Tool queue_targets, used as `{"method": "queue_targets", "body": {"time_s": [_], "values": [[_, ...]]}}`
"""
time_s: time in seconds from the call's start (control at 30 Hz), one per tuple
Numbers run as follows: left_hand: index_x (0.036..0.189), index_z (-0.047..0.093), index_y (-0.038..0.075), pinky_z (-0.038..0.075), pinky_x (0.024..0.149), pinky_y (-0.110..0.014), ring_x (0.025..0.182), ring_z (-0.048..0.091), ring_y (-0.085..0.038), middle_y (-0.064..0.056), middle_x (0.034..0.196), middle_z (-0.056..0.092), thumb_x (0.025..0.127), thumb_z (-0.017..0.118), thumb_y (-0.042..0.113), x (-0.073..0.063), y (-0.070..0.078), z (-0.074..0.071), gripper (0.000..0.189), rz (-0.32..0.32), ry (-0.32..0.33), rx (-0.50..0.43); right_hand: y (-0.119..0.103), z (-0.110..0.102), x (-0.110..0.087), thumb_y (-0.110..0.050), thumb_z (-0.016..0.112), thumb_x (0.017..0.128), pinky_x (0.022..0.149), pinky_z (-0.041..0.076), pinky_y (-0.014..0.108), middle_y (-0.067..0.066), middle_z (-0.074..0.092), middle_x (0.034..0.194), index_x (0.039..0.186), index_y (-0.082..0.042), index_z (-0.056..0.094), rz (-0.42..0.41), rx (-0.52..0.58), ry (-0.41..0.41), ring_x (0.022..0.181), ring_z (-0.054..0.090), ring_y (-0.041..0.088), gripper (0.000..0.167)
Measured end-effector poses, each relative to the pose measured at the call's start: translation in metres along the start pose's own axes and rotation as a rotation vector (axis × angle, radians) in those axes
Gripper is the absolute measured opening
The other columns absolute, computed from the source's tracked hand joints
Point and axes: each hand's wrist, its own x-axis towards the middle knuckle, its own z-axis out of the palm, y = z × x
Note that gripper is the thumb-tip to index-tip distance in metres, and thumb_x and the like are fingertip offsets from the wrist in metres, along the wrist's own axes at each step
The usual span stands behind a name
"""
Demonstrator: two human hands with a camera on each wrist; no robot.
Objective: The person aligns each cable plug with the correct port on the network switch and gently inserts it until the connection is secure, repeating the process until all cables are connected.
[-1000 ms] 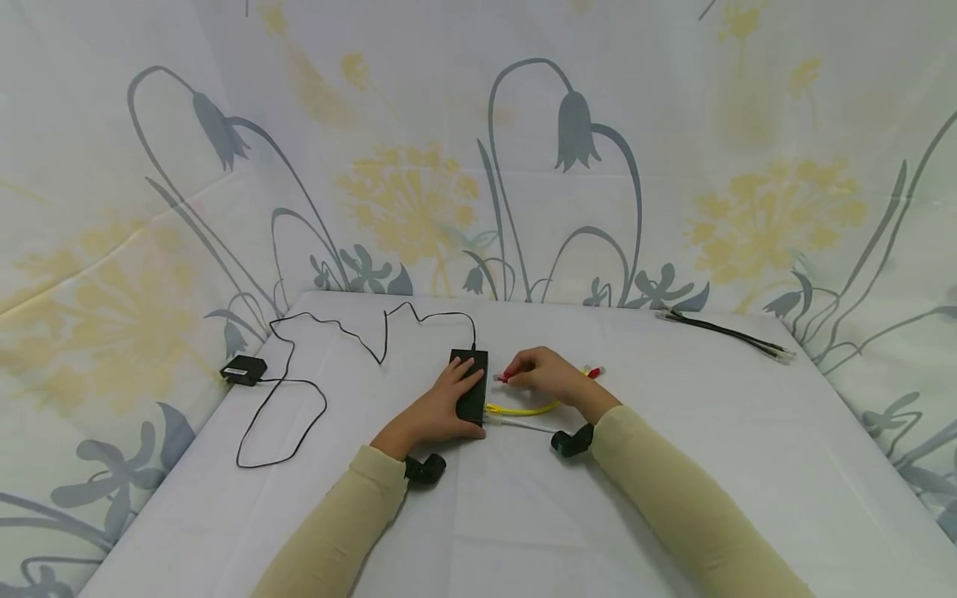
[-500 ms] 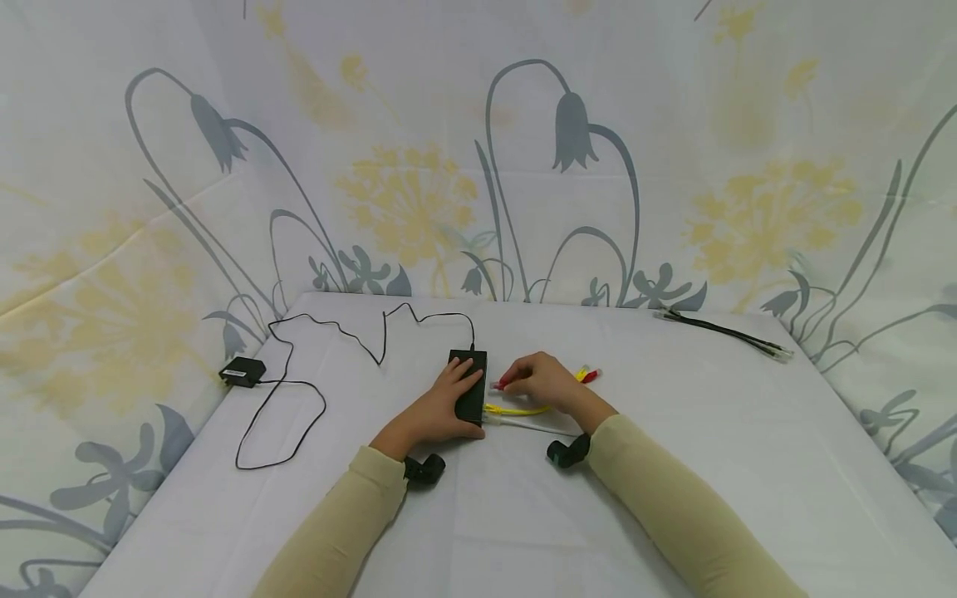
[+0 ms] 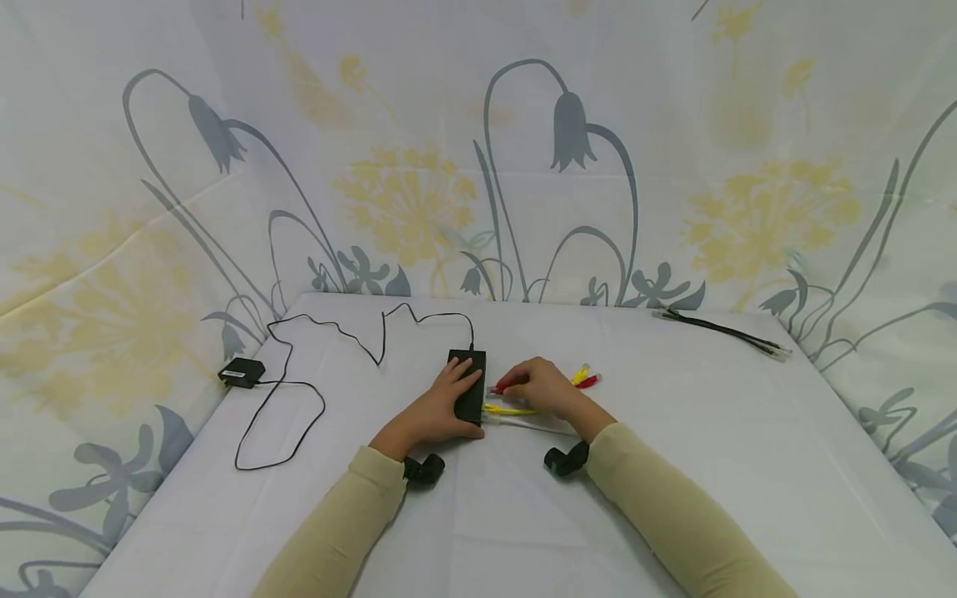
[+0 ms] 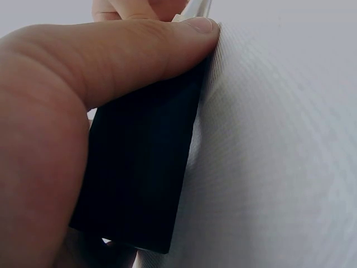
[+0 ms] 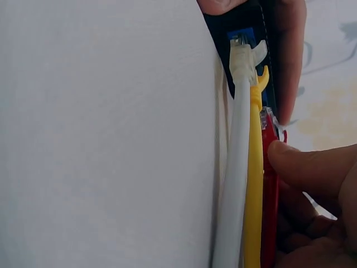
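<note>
Beige sleeves (image 3: 351, 507) cross the frame's bottom edge; mid-frame, my left hand (image 3: 439, 407) grips the box (image 3: 471, 403), fingers spread, and my right hand (image 3: 542, 386) pinches the red cable (image 5: 270, 192) just beside it. Upper right lie black cables (image 3: 721, 329).

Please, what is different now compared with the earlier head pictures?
The right hand moved slightly toward the person, bringing the pinched red plug closer to the yellow plug at the black box. Nothing was taken hold of or let go. The left hand stayed on the box; the power adapter and black cables stayed in place.
</note>
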Motion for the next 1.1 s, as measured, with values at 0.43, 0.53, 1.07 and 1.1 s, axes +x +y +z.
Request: {"method": "queue_targets", "body": {"time_s": [0.43,0.53,1.07,1.1], "values": [[0.155,0.027,0.018,0.021,0.117,-0.056,0.152,-0.005,-0.025,-0.001,0.165,0.008,0.078,0.079,0.043,0.000,0.000,0.000,0.096,-0.003,0.003,-0.004,-0.005,0.007,-0.010,-0.017,0.066,0.091,0.091,0.049,0.040,-0.001,0.071,0.108,0.101,-0.019,0.077,-0.053,-0.095,0.025,0.104,0.060,0.018,0.015],[0.155,0.027,0.019,0.021,0.117,-0.056,0.152,-0.006,-0.025,0.000,0.165,0.007,0.077,0.079,0.043,-0.001,0.000,0.000,0.096,-0.009,-0.001,-0.002,-0.006,0.008,-0.012,-0.017,0.066,0.091,0.091,0.049,0.040,-0.001,0.071,0.106,0.101,-0.019,0.077,-0.061,-0.118,0.026,0.103,0.061,0.018,0.015],[0.155,0.026,0.018,0.019,0.118,-0.056,0.152,-0.005,-0.026,-0.001,0.165,0.007,0.078,0.079,0.042,0.000,-0.001,0.000,0.097,0.005,-0.001,0.007,-0.012,0.015,-0.019,-0.017,0.067,0.090,0.092,0.048,0.043,0.000,0.073,0.101,0.099,-0.015,0.078,-0.084,-0.125,0.083,0.102,0.062,0.021,0.014],[0.155,0.026,0.018,0.019,0.118,-0.056,0.152,-0.005,-0.026,-0.001,0.165,0.007,0.078,0.079,0.042,0.000,-0.001,0.000,0.097,0.005,0.000,0.007,-0.012,0.015,-0.019,-0.016,0.066,0.090,0.092,0.048,0.043,0.000,0.073,0.101,0.099,-0.015,0.078,-0.084,-0.124,0.083,0.102,0.062,0.021,0.014]]}}
